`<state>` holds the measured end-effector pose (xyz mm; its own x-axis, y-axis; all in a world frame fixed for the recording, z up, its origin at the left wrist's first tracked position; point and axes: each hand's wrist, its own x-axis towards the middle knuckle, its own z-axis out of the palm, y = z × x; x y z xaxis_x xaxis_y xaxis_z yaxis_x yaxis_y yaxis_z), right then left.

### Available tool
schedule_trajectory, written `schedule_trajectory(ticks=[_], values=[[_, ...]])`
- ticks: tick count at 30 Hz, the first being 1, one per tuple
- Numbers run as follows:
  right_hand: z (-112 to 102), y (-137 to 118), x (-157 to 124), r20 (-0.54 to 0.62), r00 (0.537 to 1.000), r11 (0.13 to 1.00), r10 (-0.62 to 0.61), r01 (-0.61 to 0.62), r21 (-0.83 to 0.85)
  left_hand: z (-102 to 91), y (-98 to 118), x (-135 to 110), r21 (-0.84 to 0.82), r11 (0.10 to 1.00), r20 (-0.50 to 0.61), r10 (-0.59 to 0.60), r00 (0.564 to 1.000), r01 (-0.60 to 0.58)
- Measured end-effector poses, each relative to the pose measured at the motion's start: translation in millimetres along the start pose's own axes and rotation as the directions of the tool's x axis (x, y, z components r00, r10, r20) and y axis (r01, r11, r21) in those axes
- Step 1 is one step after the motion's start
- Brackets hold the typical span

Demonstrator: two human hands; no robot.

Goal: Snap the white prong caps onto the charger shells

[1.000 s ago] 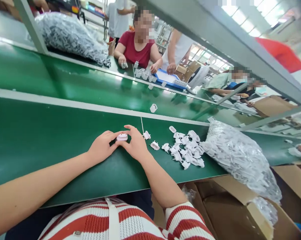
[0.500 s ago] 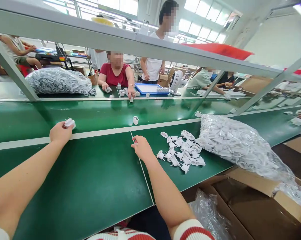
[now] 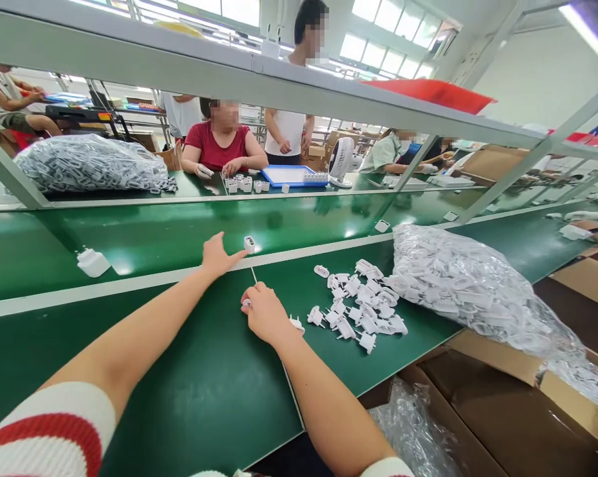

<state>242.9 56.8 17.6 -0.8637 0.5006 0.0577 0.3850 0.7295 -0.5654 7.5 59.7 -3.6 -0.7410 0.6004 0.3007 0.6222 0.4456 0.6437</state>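
Observation:
My left hand (image 3: pixel 222 256) reaches over the green conveyor belt, thumb and fingers apart, holding nothing. Its thumb tip is close beside a small white charger housing (image 3: pixel 249 244) whose open end shows dark inside; whether they touch I cannot tell. Over the near green work surface, my right hand (image 3: pixel 266 313) is closed on a small white plug piece (image 3: pixel 247 303), mostly hidden by the fingers. Another white piece (image 3: pixel 297 324) lies by the right wrist. On the belt at left rests a white charger (image 3: pixel 93 263) with its pins upward. Loose two-pin plug pieces (image 3: pixel 361 301) lie heaped to the right.
A clear bag of white parts (image 3: pixel 467 285) lies at right, above an open cardboard box (image 3: pixel 497 358). A metal shelf frame (image 3: pixel 259 79) crosses overhead. Across the belt sits a co-worker in red (image 3: pixel 219 142), near a blue tray (image 3: pixel 286 175) and a white fan (image 3: pixel 342 162).
My left hand has let go of the white charger, leaving it on the belt, and moved right towards the housing. My right hand has shifted slightly left and nearer. The view has turned slightly.

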Motion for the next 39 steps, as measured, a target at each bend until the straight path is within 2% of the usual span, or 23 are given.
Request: schedule_trajectory(ticks=[2, 4, 6, 8, 10, 11, 14, 16, 19, 20, 21, 24, 27, 31, 36, 39], values=[[1.0, -2.3, -0.4, -0.044, 0.999, 1.0, 0.016, -0.016, 0.013, 29.6, 20.4, 9.6, -0.018, 0.999, 0.077, -0.04, 0.996, 0.041], [1.4, -2.4, 0.2, -0.086, 0.995, 0.998, 0.043, -0.038, 0.052, 46.4, 33.0, 16.2, -0.032, 0.996, 0.128, -0.076, 0.989, 0.081], [0.5, -0.6, 2.2, -0.129, 0.989, 0.991, 0.076, -0.061, 0.118, 51.4, 38.7, 18.8, -0.05, 0.993, 0.151, -0.095, 0.984, 0.104], [-1.9, 1.6, 5.4, -0.167, 0.979, 0.979, 0.118, -0.087, 0.186, 46.9, 39.2, 16.1, -0.078, 0.991, 0.149, -0.092, 0.985, 0.104], [-4.7, 2.8, 9.0, -0.174, 0.968, 0.931, 0.179, -0.11, 0.347, 34.7, 35.8, 6.5, -0.121, 0.99, 0.146, -0.06, 0.987, 0.078], [-6.0, 2.7, 10.7, -0.155, 0.966, 0.88, 0.209, -0.116, 0.46, 25.9, 32.8, -1.5, -0.147, 0.987, 0.154, -0.037, 0.987, 0.06], [-8.5, -0.4, 13.5, -0.031, 0.972, 0.667, 0.233, -0.137, 0.732, -10.0, 19.2, -40.2, -0.224, 0.975, 0.22, 0.037, 0.975, 0.014], [-9.5, -3.1, 12.8, 0.07, 0.982, 0.53, 0.175, -0.154, 0.834, -38.3, 8.7, -76.4, -0.26, 0.966, 0.288, 0.069, 0.955, 0.009], [-11.8, -6.8, 7.8, 0.202, 0.979, 0.26, 0.026, -0.202, 0.944, -76.2, -3.4, -135.8, -0.277, 0.961, 0.369, 0.081, 0.926, 0.026], [-12.7, -8.0, 5.5, 0.234, 0.972, 0.205, -0.019, -0.225, 0.953, -85.7, -6.1, -154.2, -0.274, 0.961, 0.394, 0.082, 0.916, 0.032], [-13.6, -9.5, 3.0, 0.262, 0.964, 0.187, -0.051, -0.249, 0.95, -93.3, -8.3, -171.0, -0.273, 0.961, 0.419, 0.085, 0.904, 0.035], [-13.4, -15.0, -3.7, 0.324, 0.944, 0.216, -0.064, -0.303, 0.928, -106.7, -14.6, -210.3, -0.297, 0.954, 0.455, 0.097, 0.885, 0.048], [-6.5, -20.6, -7.3, 0.32, 0.947, 0.284, -0.003, -0.306, 0.909, -112.3, -22.3, -234.2, -0.293, 0.953, 0.395, 0.041, 0.918, 0.083], [7.9, -26.1, -9.5, 0.252, 0.968, 0.421, 0.009, -0.232, 0.877, -115.5, -29.9, -247.1, -0.278, 0.959, 0.286, 0.029, 0.958, 0.054], [15.3, -30.2, -17.4, 0.065, 0.995, 0.63, -0.075, -0.004, 0.777, -113.5, -30.8, -243.3, -0.332, 0.943, 0.274, 0.089, 0.958, 0.007], [14.7, -33.3, -24.9, -0.065, 0.972, 0.765, -0.224, 0.217, 0.606, -112.2, -31.1, -240.9, -0.344, 0.938, 0.26, 0.13, 0.957, -0.034]])
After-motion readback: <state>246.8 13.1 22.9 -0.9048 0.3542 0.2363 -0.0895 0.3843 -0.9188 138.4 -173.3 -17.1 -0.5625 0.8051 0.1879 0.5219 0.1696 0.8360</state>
